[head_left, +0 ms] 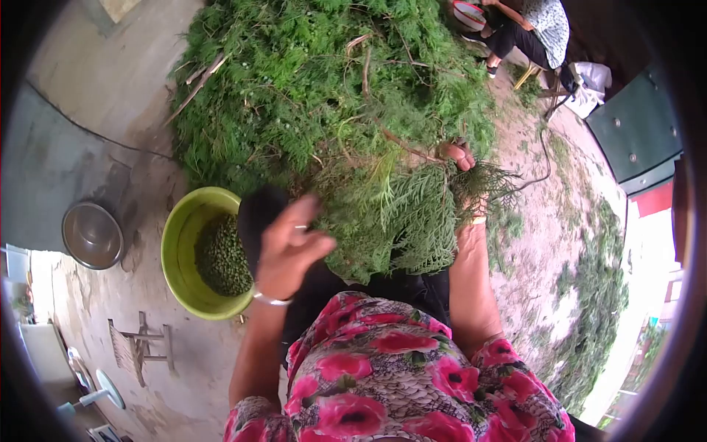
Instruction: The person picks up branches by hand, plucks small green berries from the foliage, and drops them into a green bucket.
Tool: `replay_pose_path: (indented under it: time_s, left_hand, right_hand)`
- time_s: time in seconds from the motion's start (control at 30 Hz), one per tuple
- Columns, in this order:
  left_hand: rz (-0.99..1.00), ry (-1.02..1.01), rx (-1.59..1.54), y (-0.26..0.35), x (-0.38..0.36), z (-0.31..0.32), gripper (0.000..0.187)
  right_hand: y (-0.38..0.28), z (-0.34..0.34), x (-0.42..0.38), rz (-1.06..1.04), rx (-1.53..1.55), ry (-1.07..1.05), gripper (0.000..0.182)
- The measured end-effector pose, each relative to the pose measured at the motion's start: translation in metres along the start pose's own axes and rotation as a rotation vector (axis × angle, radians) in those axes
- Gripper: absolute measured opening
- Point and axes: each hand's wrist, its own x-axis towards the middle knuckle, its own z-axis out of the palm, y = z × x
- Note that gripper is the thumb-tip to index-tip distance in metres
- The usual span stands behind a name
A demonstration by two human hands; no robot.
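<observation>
My right hand is closed round the stem of a leafy green branch, whose flat sprays hang across my wrist and over my lap. My left hand, with a ring and a bracelet, is raised left of the branch. Its thumb stands apart from its motion-blurred fingers, and nothing shows between them. Beside that hand, a yellow-green bucket holds small round green pieces. A large heap of green branches lies in front of me.
A metal bowl and a small wooden stool are on the left. At the upper right, a seated person holds a red-and-white container. Green cabinets, a white bag and scattered greenery are at right.
</observation>
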Motion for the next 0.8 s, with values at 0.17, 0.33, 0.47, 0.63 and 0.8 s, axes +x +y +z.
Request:
replay_pose_path:
  time_s: [0.17,0.33,0.47,0.63,0.8]
  left_hand:
    - [-0.005,-0.326,-0.075,-0.022,0.016,0.075,0.047]
    - [-0.246,-0.219,-0.572,-0.006,0.009,0.068,0.029]
    - [-0.446,-0.090,-0.751,-0.005,0.025,0.047,0.018]
    - [-0.446,-0.032,-0.681,0.000,0.031,0.031,0.012]
    - [-0.503,0.041,-1.012,-0.021,0.039,0.027,0.012]
  right_hand:
    - [0.002,-0.015,-0.002,0.027,-0.009,0.032,0.020]
    - [-0.003,-0.008,-0.004,0.110,-0.060,0.118,0.014]
    - [-0.009,-0.024,-0.010,0.161,-0.467,0.156,0.022]
    - [-0.012,-0.026,-0.014,0.339,-0.603,0.177,0.026]
    - [0.031,0.007,-0.048,0.127,-1.595,0.244,0.018]
